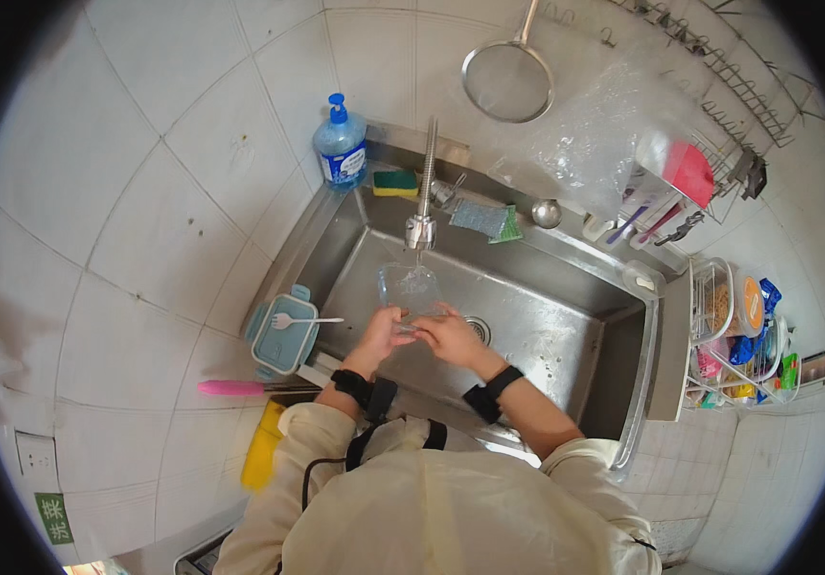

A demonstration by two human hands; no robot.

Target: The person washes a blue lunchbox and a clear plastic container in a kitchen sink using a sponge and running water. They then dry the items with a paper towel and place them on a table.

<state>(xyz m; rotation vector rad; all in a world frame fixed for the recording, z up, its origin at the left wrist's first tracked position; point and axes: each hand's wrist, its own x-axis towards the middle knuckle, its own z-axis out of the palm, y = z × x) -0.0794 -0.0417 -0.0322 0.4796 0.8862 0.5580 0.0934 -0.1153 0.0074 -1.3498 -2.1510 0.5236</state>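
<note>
Under the tap [421,233], a clear rectangular food container [409,287] is held low over the sink, and a stream of water falls into it. My left hand [384,334] grips its near left side. Across from it, my right hand [448,336] has its fingers at the near edge, close to my left fingertips. Part of the container is hidden behind my fingers. On the sink's left rim lies a pale blue clip-on lid [284,345], with a white plastic fork [308,320] across it.
Along the sink's [527,316] back ledge are a blue pump bottle [341,151], a yellow-green sponge [395,183], scouring pads [481,218] and a steel ball-shaped item [546,213]. A strainer [507,80] hangs above. A wire rack [739,345] with packages stands right; a pink-handled tool [233,388] lies left.
</note>
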